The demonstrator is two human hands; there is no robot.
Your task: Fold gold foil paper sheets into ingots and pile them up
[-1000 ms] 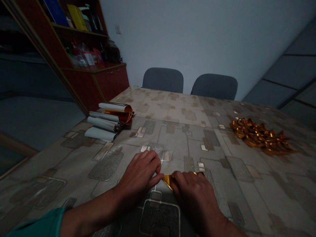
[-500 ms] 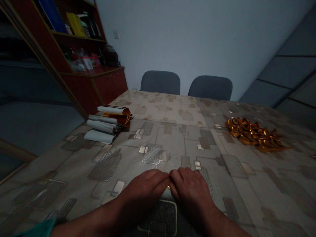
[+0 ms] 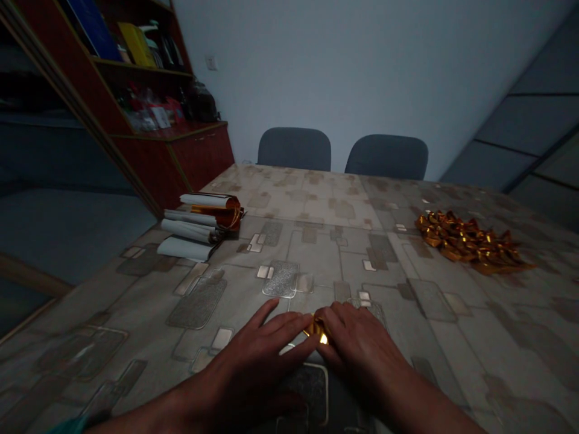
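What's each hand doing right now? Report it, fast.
Left hand: open, fingers spread, fingertip against the gold foil piece, not gripping it.
Right hand: closed, fingers curled, holding the gold foil piece down on the table.

Foil rolls [image 3: 194, 226] left on table [image 3: 312, 199] — foil pile [image 3: 465, 244] right — chairs [image 3: 341, 150] behind.

Folded gold foil piece [image 3: 318, 331], between left hand [image 3: 253, 367] and right hand [image 3: 362, 343]; crumpled gold foil pile [image 3: 465, 242], foil-paper rolls [image 3: 199, 226] on counter [image 3: 325, 256].

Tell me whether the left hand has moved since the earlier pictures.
Yes: the left hand has drawn back toward the person, off the glittery tablecloth patch.
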